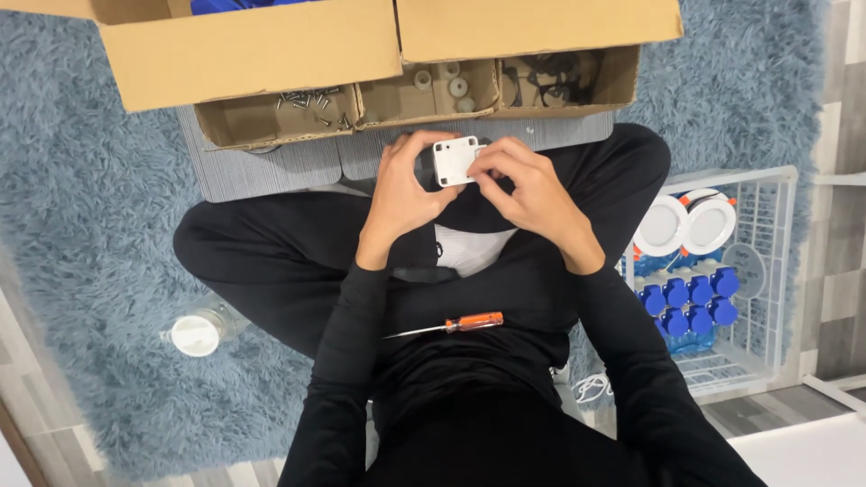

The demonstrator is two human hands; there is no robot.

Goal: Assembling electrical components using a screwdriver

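I sit cross-legged on a blue shaggy rug. My left hand (406, 185) and my right hand (528, 194) together hold a small white square plate (454, 160) with corner holes, fixed to a dark part that is mostly hidden behind my fingers. My right fingers pinch the plate's right edge. An orange-handled screwdriver (451, 326) lies across my lap, blade pointing left, touched by neither hand.
A cardboard box (271, 54) ahead has open flaps and three small trays holding screws (311, 104), white rings (451, 86) and black rings (550, 81). A white wire basket (767, 271) at right holds white round pieces and blue parts. A capped clear bottle (203, 332) lies at left.
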